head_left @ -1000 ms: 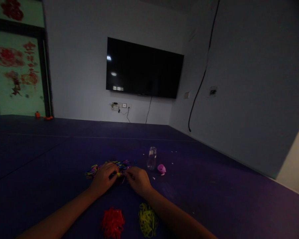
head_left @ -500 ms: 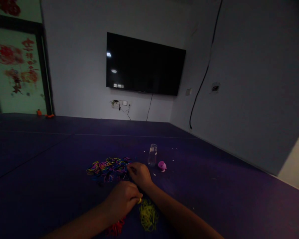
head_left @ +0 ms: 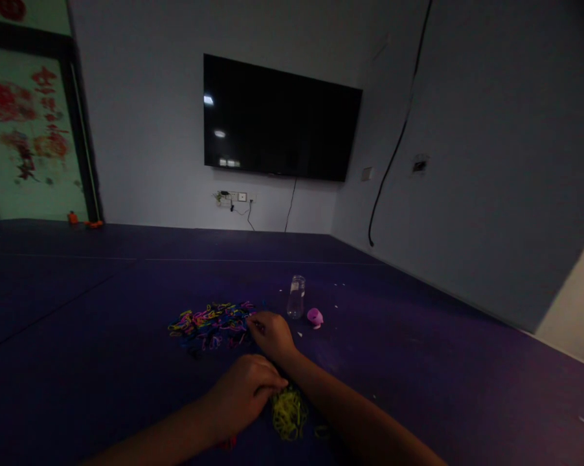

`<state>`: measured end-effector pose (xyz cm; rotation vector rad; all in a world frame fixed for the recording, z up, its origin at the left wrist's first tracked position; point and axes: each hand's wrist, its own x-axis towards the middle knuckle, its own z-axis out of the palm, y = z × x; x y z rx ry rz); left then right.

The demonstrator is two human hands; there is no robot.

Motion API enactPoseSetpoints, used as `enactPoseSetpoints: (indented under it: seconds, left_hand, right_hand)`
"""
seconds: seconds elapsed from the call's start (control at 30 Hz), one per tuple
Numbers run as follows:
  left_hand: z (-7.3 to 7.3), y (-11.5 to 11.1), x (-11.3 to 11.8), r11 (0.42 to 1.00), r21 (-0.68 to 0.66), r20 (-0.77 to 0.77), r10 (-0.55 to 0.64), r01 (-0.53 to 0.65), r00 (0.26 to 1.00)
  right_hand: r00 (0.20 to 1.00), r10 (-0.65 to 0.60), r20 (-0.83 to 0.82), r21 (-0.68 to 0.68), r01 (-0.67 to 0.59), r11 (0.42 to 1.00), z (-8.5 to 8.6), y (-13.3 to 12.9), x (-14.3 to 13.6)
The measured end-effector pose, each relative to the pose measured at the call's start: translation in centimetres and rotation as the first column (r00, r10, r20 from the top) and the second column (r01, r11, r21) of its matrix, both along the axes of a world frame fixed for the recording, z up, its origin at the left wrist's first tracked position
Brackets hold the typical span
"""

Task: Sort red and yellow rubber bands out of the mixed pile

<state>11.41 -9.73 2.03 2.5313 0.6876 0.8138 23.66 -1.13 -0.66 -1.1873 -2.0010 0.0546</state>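
A pile of mixed-colour rubber bands [head_left: 209, 327] lies spread on the purple floor surface. My right hand [head_left: 271, 335] is at the right edge of this pile, fingers bent and pinched together at the bands; what they hold is hidden. Nearer to me, a heap of yellow rubber bands [head_left: 289, 414] sits beneath the fingertips of my left hand [head_left: 253, 389]. The left thumb and fingers are pressed together, and no band shows clearly between them. Red rubber bands [head_left: 228, 443] peek out below my left wrist, mostly hidden. One loose yellow band [head_left: 321, 431] lies right of the yellow heap.
Past my right hand stands a clear plastic bottle [head_left: 296, 298], with a pink cap-like piece [head_left: 315, 317] beside it. Small white scraps [head_left: 300, 334] dot the purple surface [head_left: 418, 349]. A television [head_left: 280, 120] hangs on the far wall, and a black cable [head_left: 393, 158] runs down at the right.
My left hand has shifted slightly right over the yellow heap; the yellow band seen at its fingertips no longer shows. My right hand stays at the mixed pile. The view has tilted slightly.
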Motion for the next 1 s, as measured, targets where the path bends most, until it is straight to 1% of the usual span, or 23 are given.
enactPoseSetpoints:
  seconds: [0.07, 0.13, 0.17, 0.2, 0.23, 0.27, 0.3, 0.33, 0.37, 0.4, 0.43, 0.5, 0.53, 0.57, 0.6, 0.63, 0.73, 0.83, 1.0]
  left_hand:
    - [0.4, 0.3, -0.3, 0.997, -0.001, 0.019, 0.074, -0.074, 0.997]
    - [0.9, 0.7, -0.8, 0.985, 0.026, 0.048, 0.17, -0.172, 0.984]
    - [1.2, 0.8, -1.0, 0.978, 0.05, 0.067, 0.201, -0.205, 0.977]
    - [1.4, 0.9, -1.1, 0.975, 0.081, 0.084, 0.199, -0.205, 0.976]
    - [1.5, 0.7, -1.1, 0.979, 0.122, 0.092, 0.152, -0.162, 0.984]
    - [1.4, 0.5, -1.0, 0.982, 0.175, 0.079, 0.061, -0.074, 0.995]
    - [1.1, 0.1, -0.8, 0.971, 0.232, 0.03, -0.074, 0.065, 0.997]
    - [0.5, -0.4, -0.4, 0.935, 0.292, -0.049, -0.196, 0.202, 0.979]
    - [-0.3, -0.9, 0.1, 0.881, 0.381, -0.128, -0.251, 0.281, 0.96]
    - [-1.2, -1.3, 0.6, 0.814, 0.477, -0.19, -0.274, 0.332, 0.943]
    - [-2.2, -1.7, 1.1, 0.786, 0.501, -0.22, -0.287, 0.361, 0.932]
    - [-4.1, -2.2, 1.9, 0.767, 0.527, -0.254, -0.271, 0.367, 0.929]
    - [-4.9, -2.3, 2.1, 0.724, 0.588, -0.275, -0.241, 0.361, 0.931]
    - [-5.4, -2.3, 2.2, 0.693, 0.623, -0.298, -0.217, 0.362, 0.929]
    - [-5.7, -2.2, 2.3, 0.675, 0.652, -0.305, -0.185, 0.346, 0.934]
    - [-5.8, -2.1, 2.2, 0.657, 0.677, -0.31, -0.154, 0.332, 0.938]
    - [-5.7, -1.7, 2.2, 0.646, 0.707, -0.298, -0.097, 0.288, 0.95]
    - [-5.7, -1.6, 2.3, 0.637, 0.715, -0.301, -0.093, 0.289, 0.949]
    - [-6.2, -1.8, 2.8, 0.613, 0.725, -0.305, -0.122, 0.314, 0.944]
  right_hand:
    - [1.0, 0.001, 0.008, -0.012, 0.0, 1.0, 0.0, 0.1, 0.0]
    - [1.0, 0.005, 0.009, -0.023, -0.005, 1.0, 0.0, 0.2, 0.1]
    - [1.0, 0.007, 0.005, -0.028, -0.007, 1.0, 0.0, 0.2, 0.1]
    - [1.0, 0.009, -0.004, -0.031, -0.009, 0.999, 0.0, 0.2, 0.1]
    - [1.0, 0.007, -0.016, -0.033, -0.007, 0.999, 0.1, 0.2, 0.1]
    - [1.0, 0.004, -0.029, -0.035, -0.005, 0.999, 0.1, 0.3, 0.1]
    - [0.999, 0.003, -0.042, -0.037, -0.005, 0.999, 0.1, 0.3, 0.1]
    - [0.998, 0.007, -0.055, -0.038, -0.009, 0.999, 0.1, 0.3, 0.2]
    - [0.998, 0.012, -0.069, -0.04, -0.015, 0.999, 0.1, 0.3, 0.2]
    - [0.996, 0.017, -0.082, -0.041, -0.02, 0.999, 0.1, 0.3, 0.2]
    - [0.995, 0.02, -0.096, -0.042, -0.025, 0.999, 0.1, 0.3, 0.2]
    - [0.993, 0.021, -0.117, -0.042, -0.026, 0.999, 0.0, 0.4, 0.3]
    - [0.992, 0.02, -0.125, -0.044, -0.025, 0.999, 0.0, 0.4, 0.3]
    - [0.991, 0.021, -0.129, -0.047, -0.027, 0.999, 0.0, 0.4, 0.3]
    - [0.991, 0.024, -0.13, -0.049, -0.03, 0.998, -0.1, 0.5, 0.3]
    - [0.991, 0.027, -0.131, -0.048, -0.033, 0.998, -0.1, 0.5, 0.3]
    - [0.992, 0.024, -0.123, -0.033, -0.028, 0.999, -0.3, 0.6, 0.2]
    - [0.994, 0.015, -0.111, -0.021, -0.017, 1.0, -0.4, 0.7, 0.2]
    - [0.991, 0.027, -0.133, -0.022, -0.03, 0.999, -0.5, 0.8, 0.3]
